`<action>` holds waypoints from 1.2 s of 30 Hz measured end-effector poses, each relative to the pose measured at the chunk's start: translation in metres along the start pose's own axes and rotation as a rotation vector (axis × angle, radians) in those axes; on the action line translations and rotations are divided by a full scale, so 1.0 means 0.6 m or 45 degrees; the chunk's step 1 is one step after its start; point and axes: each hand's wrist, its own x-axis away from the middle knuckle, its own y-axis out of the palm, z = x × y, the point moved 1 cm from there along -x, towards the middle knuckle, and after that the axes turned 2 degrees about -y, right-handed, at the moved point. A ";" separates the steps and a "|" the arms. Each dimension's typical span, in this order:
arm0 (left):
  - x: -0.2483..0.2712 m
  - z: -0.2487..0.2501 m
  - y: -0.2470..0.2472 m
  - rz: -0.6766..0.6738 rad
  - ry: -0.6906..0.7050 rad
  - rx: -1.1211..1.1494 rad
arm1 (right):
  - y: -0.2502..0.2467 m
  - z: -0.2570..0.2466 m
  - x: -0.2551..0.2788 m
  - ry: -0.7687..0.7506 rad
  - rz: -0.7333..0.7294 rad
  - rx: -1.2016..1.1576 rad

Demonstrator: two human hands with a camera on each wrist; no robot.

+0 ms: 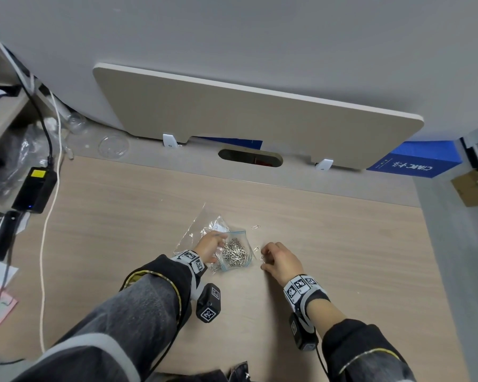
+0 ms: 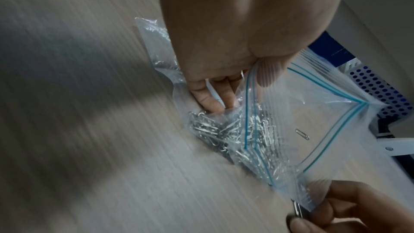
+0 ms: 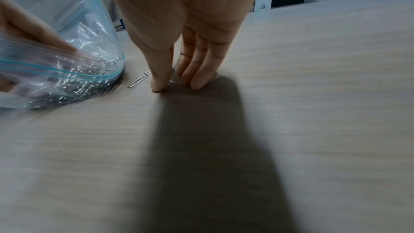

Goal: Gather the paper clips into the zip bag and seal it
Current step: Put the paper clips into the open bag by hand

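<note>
A clear zip bag (image 1: 236,256) with a blue-green zip strip lies on the wooden desk (image 1: 342,244), its mouth open and a heap of silver paper clips (image 2: 226,130) inside. My left hand (image 1: 220,241) pinches the bag's rim, thumb (image 2: 266,73) on one side and fingers on the other. Just right of the bag, my right hand (image 1: 264,261) has its fingertips down on the desk and pinches one paper clip (image 3: 171,83) between thumb and fingers. A second loose clip (image 3: 137,81) lies beside the bag, and a third clip (image 1: 255,226) lies farther back.
A crumpled clear plastic wrapper (image 1: 204,224) lies under and behind the left hand. A black power adapter (image 1: 35,188) and a white cable (image 1: 43,244) sit at the desk's left edge. A beige divider panel (image 1: 246,117) stands at the back.
</note>
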 end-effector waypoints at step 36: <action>-0.003 -0.001 0.001 -0.008 -0.024 0.020 | -0.039 -0.112 0.003 -0.071 0.080 -0.302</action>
